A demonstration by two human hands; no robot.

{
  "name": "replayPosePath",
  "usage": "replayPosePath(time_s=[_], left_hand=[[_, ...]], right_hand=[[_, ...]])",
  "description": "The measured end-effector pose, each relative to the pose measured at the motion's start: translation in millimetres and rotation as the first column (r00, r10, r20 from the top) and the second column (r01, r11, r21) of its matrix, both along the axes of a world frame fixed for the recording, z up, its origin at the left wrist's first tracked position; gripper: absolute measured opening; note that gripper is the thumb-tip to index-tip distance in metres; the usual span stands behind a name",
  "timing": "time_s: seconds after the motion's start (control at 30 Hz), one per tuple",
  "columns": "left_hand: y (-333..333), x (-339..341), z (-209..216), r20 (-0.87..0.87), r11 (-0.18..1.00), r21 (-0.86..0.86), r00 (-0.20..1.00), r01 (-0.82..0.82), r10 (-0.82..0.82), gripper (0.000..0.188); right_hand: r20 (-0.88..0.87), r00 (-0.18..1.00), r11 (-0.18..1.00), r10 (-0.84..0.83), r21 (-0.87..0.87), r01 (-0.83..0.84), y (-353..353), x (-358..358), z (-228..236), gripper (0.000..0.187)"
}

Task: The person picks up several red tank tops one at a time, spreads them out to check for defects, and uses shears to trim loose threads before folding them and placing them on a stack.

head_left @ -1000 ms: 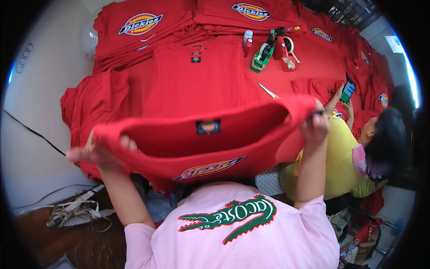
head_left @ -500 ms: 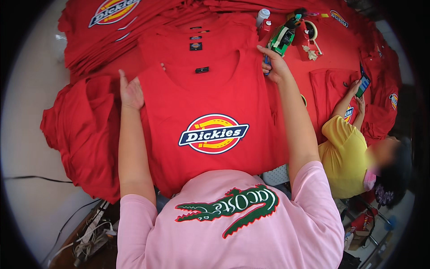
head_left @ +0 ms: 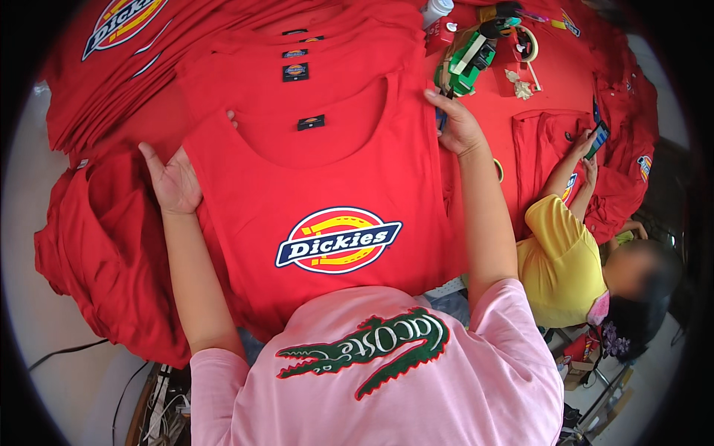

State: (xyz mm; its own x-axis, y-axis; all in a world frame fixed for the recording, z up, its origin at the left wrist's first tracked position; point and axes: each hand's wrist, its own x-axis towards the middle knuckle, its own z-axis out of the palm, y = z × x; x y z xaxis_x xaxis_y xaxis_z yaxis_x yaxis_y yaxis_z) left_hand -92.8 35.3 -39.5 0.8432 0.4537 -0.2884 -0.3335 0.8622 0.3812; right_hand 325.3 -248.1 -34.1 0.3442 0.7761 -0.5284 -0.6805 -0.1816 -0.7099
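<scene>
My left hand and right hand, both open and flat, press the shoulders of the red shirt, lifted a second ago, now spread logo-up between them, ready for folding
</scene>
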Motion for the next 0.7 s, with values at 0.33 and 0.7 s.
replayPosePath(time_s=[0.33, 0.7], left_hand=[[-26, 29, 31, -0.063, 0.994, 0.028, 0.992, 0.11, -0.108, 0.124], [-13, 38, 13, -0.044, 0.987, 0.12, 0.993, -0.106, 0.112, 0.121]], right_hand=[[-0.294, 0.952, 0.97, -0.088, 0.193, 0.149, 0, 11, -16, 0.015], [-0.272, 0.945, 0.929, -0.182, 0.266, 0.255, 11, -3, -25, 0.025]])
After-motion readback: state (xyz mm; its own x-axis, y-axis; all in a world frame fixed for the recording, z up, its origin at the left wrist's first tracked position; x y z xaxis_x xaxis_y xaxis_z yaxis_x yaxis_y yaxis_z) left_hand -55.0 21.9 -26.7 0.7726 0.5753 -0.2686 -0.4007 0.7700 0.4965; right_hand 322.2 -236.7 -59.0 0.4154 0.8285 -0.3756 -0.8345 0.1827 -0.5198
